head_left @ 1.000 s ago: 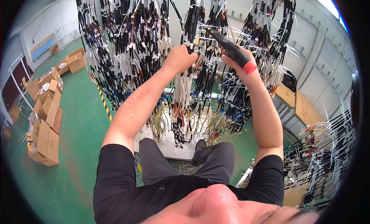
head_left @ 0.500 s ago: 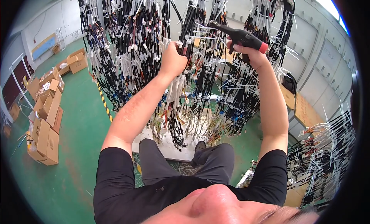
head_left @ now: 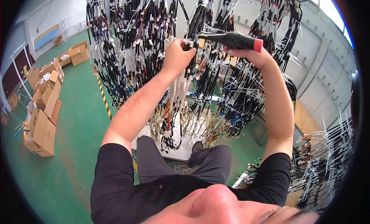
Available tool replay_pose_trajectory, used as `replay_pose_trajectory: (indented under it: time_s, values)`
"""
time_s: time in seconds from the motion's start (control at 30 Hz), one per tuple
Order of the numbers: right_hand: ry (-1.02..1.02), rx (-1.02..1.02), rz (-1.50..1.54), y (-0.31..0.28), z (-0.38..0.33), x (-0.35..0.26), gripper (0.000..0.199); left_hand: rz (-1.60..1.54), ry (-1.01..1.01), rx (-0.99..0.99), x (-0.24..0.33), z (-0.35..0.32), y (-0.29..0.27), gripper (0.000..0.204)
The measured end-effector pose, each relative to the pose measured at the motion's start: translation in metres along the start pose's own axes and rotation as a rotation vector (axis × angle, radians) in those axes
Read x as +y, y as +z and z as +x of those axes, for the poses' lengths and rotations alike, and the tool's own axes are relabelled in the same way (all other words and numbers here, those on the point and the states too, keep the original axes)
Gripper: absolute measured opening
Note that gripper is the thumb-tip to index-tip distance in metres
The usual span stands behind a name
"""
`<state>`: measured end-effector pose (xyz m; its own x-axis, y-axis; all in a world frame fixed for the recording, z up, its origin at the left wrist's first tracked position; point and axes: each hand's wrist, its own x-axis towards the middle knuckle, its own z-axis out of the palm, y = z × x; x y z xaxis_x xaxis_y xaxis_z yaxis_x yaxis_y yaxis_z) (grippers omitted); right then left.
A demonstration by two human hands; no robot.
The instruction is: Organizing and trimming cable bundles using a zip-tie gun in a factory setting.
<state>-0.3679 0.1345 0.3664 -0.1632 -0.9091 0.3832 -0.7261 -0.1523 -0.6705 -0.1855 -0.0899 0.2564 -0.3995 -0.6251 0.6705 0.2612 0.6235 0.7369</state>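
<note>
Left hand (head_left: 178, 56) raised at head height, fingers clamped around one black wire bundle (head_left: 189, 58) hanging among many others, pinching it just below a white tie. Right hand (head_left: 250, 54) beside it at the same height, fingers wrapped tight on the red-collared grip of a black cable tie tool (head_left: 231, 40). Long axis of the tool near horizontal, nose pointing toward the person's left, straight at the held bundle, tip just short of it or perhaps touching a tie tail; too small to tell. Long axis of the bundle vertical, running from the rack overhead down past the knees. Seemingly mid-step in a tying or trimming job: bundle steadied, tool brought up to the tie. Next move likely calls for seating the nose on the loose tie tail and squeezing while keeping the bundle still. Below, green floor (head_left: 73, 154); stacked cardboard boxes (head_left: 40, 123) well apart to the left.
</note>
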Motion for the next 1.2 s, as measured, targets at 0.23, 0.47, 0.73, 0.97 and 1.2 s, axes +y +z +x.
replay_pose_trajectory:
  time_s: [0.23, 0.47, 0.73, 0.97, 1.2]
  values:
    - [0.033, 0.002, -0.037, -0.003, 0.001, -0.007, 0.05, -0.15, -0.155, -0.108, 0.018, -0.001, -0.001, 0.02]
    - [0.025, -0.035, -0.084, 0.003, 0.001, -0.017, 0.05, -0.034, -0.068, -0.019, 0.0, 0.004, 0.005, 0.021]
    - [0.063, 0.023, -0.036, -0.003, 0.003, -0.015, 0.049, 0.004, -0.077, -0.015, -0.002, 0.005, 0.01, 0.023]
    - [0.045, -0.038, -0.141, -0.006, 0.008, -0.027, 0.053, 0.049, -0.013, 0.014, -0.002, 0.006, 0.003, 0.023]
    - [-0.061, -0.189, -0.108, -0.011, 0.019, -0.018, 0.058, 0.244, 0.082, 0.02, 0.007, 0.003, 0.001, 0.02]
